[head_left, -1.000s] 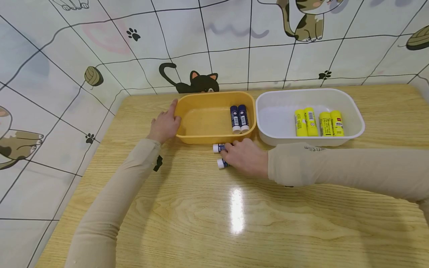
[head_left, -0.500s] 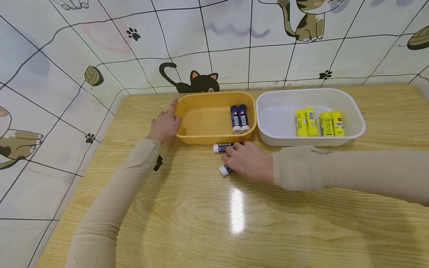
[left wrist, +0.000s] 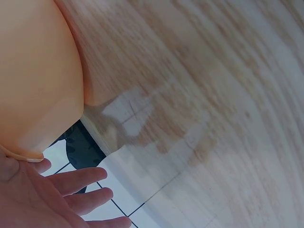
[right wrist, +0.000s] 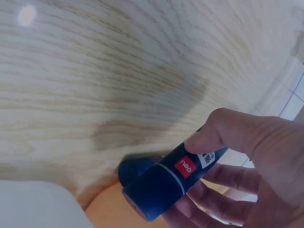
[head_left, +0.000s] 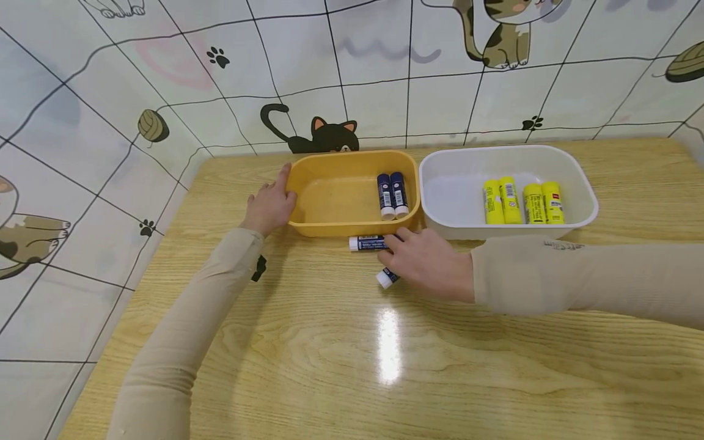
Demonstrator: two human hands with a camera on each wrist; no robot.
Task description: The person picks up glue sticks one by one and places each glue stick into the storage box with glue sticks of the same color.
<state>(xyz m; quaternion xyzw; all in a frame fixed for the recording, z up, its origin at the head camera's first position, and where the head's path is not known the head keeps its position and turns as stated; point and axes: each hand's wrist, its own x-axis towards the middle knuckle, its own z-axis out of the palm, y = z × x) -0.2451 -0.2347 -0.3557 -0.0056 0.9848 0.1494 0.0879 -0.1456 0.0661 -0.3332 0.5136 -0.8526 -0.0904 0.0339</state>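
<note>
My right hand (head_left: 426, 263) pinches a dark blue glue stick (right wrist: 175, 175) between thumb and fingers, its white end pointing down-left in the head view. Another blue glue stick (head_left: 367, 243) lies on the table along the front of the orange bin (head_left: 352, 230), its right end hidden by my fingers in the head view. At the bin's left end, my left hand (head_left: 269, 208) touches the rim; the left wrist view shows its fingers (left wrist: 90, 199) mostly straight. Two blue glue sticks (head_left: 393, 195) lie side by side inside the orange bin, towards its right.
To the right stands a white bin (head_left: 508, 232) holding several yellow glue sticks (head_left: 510, 200). Both bins stand near the back wall, which is covered with cat pictures. The wooden table (head_left: 330, 342) stretches in front of them.
My right hand has drawn the held glue stick to the right, and the stick has turned so that it slants. More of the other stick shows. My left hand stays put.
</note>
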